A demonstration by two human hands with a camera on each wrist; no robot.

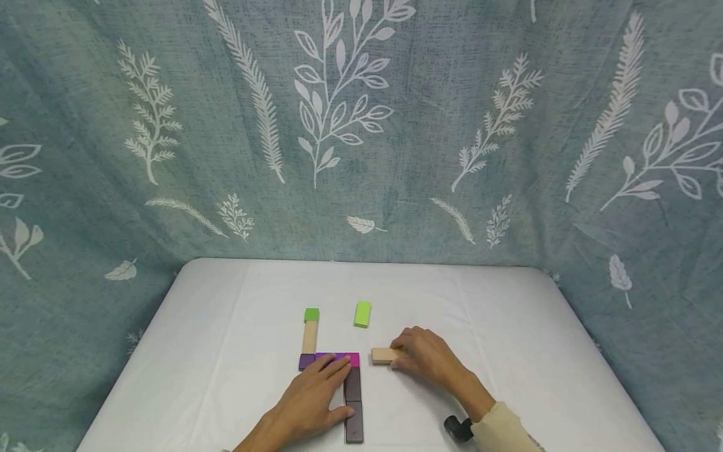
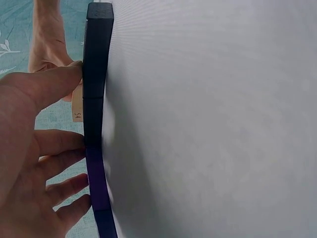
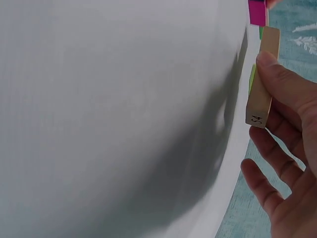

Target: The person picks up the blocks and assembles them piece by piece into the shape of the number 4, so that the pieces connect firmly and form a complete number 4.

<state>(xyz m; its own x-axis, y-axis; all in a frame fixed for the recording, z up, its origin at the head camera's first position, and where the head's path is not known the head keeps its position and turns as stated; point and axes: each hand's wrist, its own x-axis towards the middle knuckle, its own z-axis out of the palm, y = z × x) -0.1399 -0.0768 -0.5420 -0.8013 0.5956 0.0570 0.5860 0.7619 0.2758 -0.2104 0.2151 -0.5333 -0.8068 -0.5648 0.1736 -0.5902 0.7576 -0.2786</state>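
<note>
My right hand (image 1: 432,358) pinches a plain wooden block (image 1: 380,356) between thumb and fingers, over the table right of the laid blocks. In the right wrist view this block (image 3: 265,82) has "S4" written on its end. My left hand (image 1: 310,398) rests on an angled row of blocks, its fingertips on the purple block (image 1: 340,355) and at the pink block (image 1: 354,360). Its thumb touches the dark grey blocks (image 1: 354,422), which run end to end toward me. A dark violet block (image 1: 307,362) sits at the row's left end.
Beyond the violet block, another plain wooden block (image 1: 309,337) leads to a green block (image 1: 312,314). A lime block (image 1: 363,314) lies apart, farther back. White cloth covers the table (image 1: 237,389), with a leaf-patterned curtain (image 1: 418,207) around it. A black device (image 1: 457,429) is at my right wrist.
</note>
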